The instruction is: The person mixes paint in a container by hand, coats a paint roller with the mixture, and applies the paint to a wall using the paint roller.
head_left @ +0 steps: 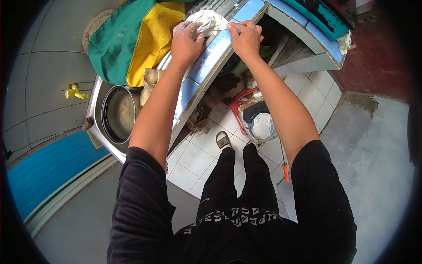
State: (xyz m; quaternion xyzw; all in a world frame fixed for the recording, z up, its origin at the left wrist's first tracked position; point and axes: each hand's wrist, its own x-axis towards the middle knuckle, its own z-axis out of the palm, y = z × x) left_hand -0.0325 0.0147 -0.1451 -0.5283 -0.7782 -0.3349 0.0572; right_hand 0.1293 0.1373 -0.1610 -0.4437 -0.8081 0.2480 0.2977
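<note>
Cloth [210, 20], white and crumpled, lay against the blue-tiled counter [209, 59], and I took it as my landmark for everything on the head feed. I had the left hand [187, 40] at the cloth's left side, fingers bent against the folds and thumb set a little apart; whether they gripped any of it, I could not tell. My right hand [244, 38] was at the cloth's right end, thumb and fingers narrowed on a pinch of its edge. Pale specks marked the left fingers. Just left of the cloth I saw green and yellow fabric [116, 44]. Farther left of the cloth and nearer the body, a metal pot [121, 113] sat in the sink [97, 99], and a yellow tap [75, 92] showed beyond them. Right of the cloth, a teal object [323, 22] rested on the tiles, too cropped for me to identify. Well below the cloth, towards the feet, I made out a container of white material [263, 126] and an orange handle [285, 173].
</note>
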